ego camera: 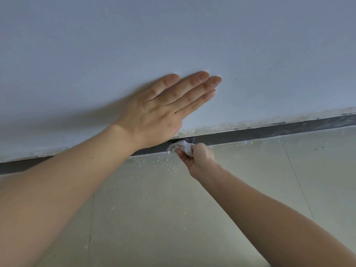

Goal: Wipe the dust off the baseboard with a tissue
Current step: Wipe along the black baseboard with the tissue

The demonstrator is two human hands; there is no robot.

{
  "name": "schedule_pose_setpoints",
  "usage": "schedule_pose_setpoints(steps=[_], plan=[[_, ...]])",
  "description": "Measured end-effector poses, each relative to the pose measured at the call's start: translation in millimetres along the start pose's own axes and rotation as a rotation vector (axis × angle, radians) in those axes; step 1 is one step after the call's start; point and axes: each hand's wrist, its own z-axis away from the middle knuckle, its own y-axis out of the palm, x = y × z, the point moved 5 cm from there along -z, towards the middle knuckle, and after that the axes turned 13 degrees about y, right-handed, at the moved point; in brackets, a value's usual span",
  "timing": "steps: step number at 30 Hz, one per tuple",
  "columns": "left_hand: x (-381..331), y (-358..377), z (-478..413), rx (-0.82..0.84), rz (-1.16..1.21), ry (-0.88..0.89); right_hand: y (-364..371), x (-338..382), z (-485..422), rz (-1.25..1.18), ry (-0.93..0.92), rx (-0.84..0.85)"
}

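The right hand (200, 157) pinches a crumpled white tissue (183, 146) against the dark grey baseboard (250, 133); left hand (163, 110) flat, fingers straight, on the pale wall (173, 35). Hard rubbing could likely tear the tissue

Crumpled white tissue (183, 146) against dark grey baseboard (250, 134); baseboard long, narrow, whitish-smudged
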Motion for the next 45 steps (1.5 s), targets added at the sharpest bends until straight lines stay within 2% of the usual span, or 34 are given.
schedule_pose_setpoints(steps=[9, 12, 14, 18, 24, 28, 32, 35, 37, 41, 43, 45], plan=[[-16.5, -10.9, -19.1, 0.068, 0.115, -0.099, -160.0, 136.9, 42.5, -0.232, -0.338, -0.184], [-21.1, -14.4, -50.4, 0.065, 0.125, -0.092, -189.1, 151.9, 53.6, -0.056, -0.343, -0.302], [-28.6, -16.2, -79.2, 0.035, 0.135, -0.099, -195.8, 149.1, 52.7, 0.134, -0.273, -0.337], [-54.9, -16.9, -147.6, -0.039, 0.131, -0.049, -186.3, 125.7, 30.4, 0.314, -0.116, -0.155], [-70.7, -10.5, -214.9, 0.027, 0.032, 0.029, -170.1, 133.0, 2.9, 0.068, -0.054, 0.142], [-66.4, -6.1, -219.8, 0.063, -0.040, -0.016, -208.0, 163.9, 7.9, -0.143, -0.107, 0.073], [-79.2, -1.1, -222.8, 0.092, -0.059, -0.091, -276.9, 202.4, 11.3, -0.421, -0.235, -0.128], [-83.7, 4.1, -225.8, 0.074, -0.074, -0.142, -303.0, 209.0, 16.2, -0.392, -0.264, -0.260], [-82.7, 6.3, -225.6, 0.049, -0.083, -0.151, -290.2, 194.7, 15.1, -0.239, -0.215, -0.240], [-84.6, 7.5, -226.3, 0.034, -0.096, -0.167, -225.0, 145.0, 2.0, 0.038, -0.046, 0.045], [-85.8, 7.7, -226.5, 0.024, -0.092, -0.164, -203.2, 135.0, -5.5, 0.069, -0.011, 0.097], [-84.7, 8.2, -226.6, 0.010, -0.084, -0.162, -206.1, 151.0, -9.7, -0.035, -0.062, 0.054]])
